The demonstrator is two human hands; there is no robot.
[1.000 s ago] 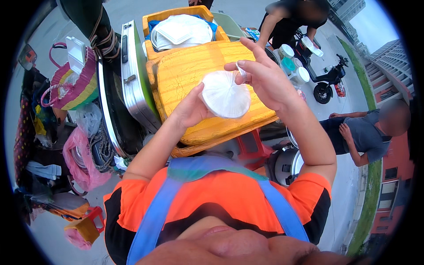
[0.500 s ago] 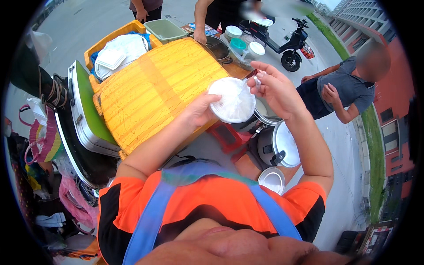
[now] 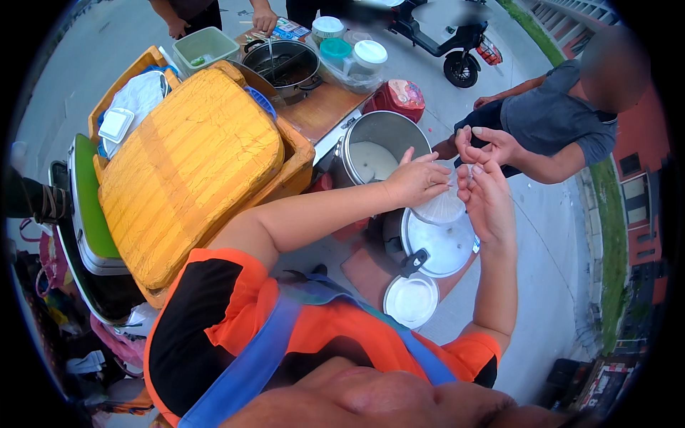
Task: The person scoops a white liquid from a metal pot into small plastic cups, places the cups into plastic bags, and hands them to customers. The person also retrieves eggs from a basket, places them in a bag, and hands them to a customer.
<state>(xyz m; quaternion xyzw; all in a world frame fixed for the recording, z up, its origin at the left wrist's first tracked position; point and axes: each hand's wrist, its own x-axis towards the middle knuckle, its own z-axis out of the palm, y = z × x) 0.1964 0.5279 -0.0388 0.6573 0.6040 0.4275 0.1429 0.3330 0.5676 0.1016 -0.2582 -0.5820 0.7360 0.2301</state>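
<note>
A round white bowl in a clear plastic bag (image 3: 440,208) hangs over the silver lid of a pot at the right. My right hand (image 3: 491,203) pinches the gathered top of the bag. Beside it, my left hand (image 3: 419,178) has its fingers stretched out along the bag's upper side; whether they touch it is hard to tell. Another person's hand (image 3: 496,146) reaches in just beyond my right fingers, close to the bag's top. An open steel pot (image 3: 362,132) with pale liquid inside stands just beyond my left hand.
A lidded pot (image 3: 446,246) and a white dish (image 3: 412,298) stand below my hands. At left is a big yellow lidded box (image 3: 203,157). Farther off, a co-worker's hand (image 3: 264,18) is above a dark pot (image 3: 282,68), near tubs (image 3: 369,55). A scooter (image 3: 435,36) is parked behind.
Both my hands and the bagged bowl have moved right, toward the other person. My left hand has loosened from the bowl's side. That person's hand has come up to the bag's top.
</note>
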